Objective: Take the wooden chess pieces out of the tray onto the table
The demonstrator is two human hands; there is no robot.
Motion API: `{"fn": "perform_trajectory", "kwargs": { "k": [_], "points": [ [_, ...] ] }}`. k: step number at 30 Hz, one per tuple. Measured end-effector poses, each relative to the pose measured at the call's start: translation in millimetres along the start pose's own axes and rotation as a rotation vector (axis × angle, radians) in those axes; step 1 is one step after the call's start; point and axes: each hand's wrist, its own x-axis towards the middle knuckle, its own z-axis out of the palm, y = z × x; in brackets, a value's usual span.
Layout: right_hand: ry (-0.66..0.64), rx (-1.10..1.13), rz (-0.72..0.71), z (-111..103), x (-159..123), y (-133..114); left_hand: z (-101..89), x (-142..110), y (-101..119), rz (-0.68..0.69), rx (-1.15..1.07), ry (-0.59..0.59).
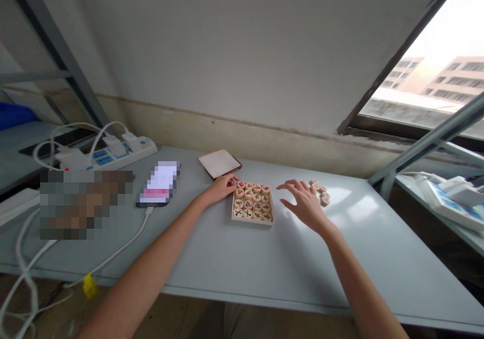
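A shallow light-coloured box (252, 221) stands on the table, filled with rows of round wooden Chinese chess pieces (257, 206) marked with red and black characters. My left hand (222, 188) is at the box's far left corner, its fingers curled closed against the edge. To the right of the box, my right hand (304, 203) hovers with thumb and fingers apart and nothing in them. Several more Chinese chess pieces (325, 199) lie on the table just beyond the right hand, partly hidden by it. Behind the box lies its lid (220, 162), pale inside with a dark red edge.
A phone (159, 184) with a lit screen lies left, with a white cable (130, 241) running off the table's front edge. A power strip (113, 152) with plugs sits farther back. The wall (242, 67) borders the grey table (227, 263); a metal post (387, 185) stands right.
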Motion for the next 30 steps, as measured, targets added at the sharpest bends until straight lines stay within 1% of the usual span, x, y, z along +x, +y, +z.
{"fn": "perform_trajectory", "kwargs": {
  "k": [1, 3, 4, 6, 10, 13, 15, 18, 21, 23, 25, 27, 29, 30],
  "points": [
    [-0.039, 0.059, -0.076, 0, 6, -14, 0.2, 0, 0, 0.003, 0.009, 0.005],
    [-0.071, 0.103, -0.172, 2, 17, -38, 0.5, 0, 1, 0.01, 0.017, 0.01],
    [-0.076, 0.102, -0.206, 5, 22, -47, 0.6, -1, 1, 0.013, 0.018, 0.012],
    [-0.074, 0.071, -0.235, 10, 30, -58, 0.6, -1, 3, 0.014, 0.019, 0.016],
    [-0.059, 0.01, -0.208, 21, 38, -58, -0.1, -2, 8, 0.009, 0.013, 0.007],
    [-0.061, 0.021, -0.194, 24, 41, -55, -0.4, -2, 9, 0.008, 0.013, 0.008],
    [-0.073, 0.047, -0.181, 23, 43, -56, -0.3, -1, 9, 0.012, 0.014, 0.012],
    [-0.096, 0.112, -0.152, 16, 43, -58, -0.1, -1, 8, 0.017, 0.012, 0.013],
    [-0.094, 0.179, -0.097, 7, 40, -47, -1.0, -2, 8, 0.014, 0.027, 0.01],
    [-0.055, 0.168, -0.016, 3, 35, -28, -2.5, -3, 9, 0.014, 0.032, -0.004],
    [-0.046, 0.088, 0.094, 3, 28, -2, -4.2, -3, 10, 0.02, 0.029, -0.019],
    [-0.114, -0.036, 0.205, 5, 21, 21, -5.4, -3, 9, 0.026, 0.031, -0.03],
    [-0.148, -0.119, 0.275, 5, 16, 31, -5.8, -3, 7, 0.029, 0.035, -0.034],
    [-0.128, -0.129, 0.276, 4, 16, 30, -5.8, -3, 6, 0.027, 0.038, -0.036]
  ]
}}
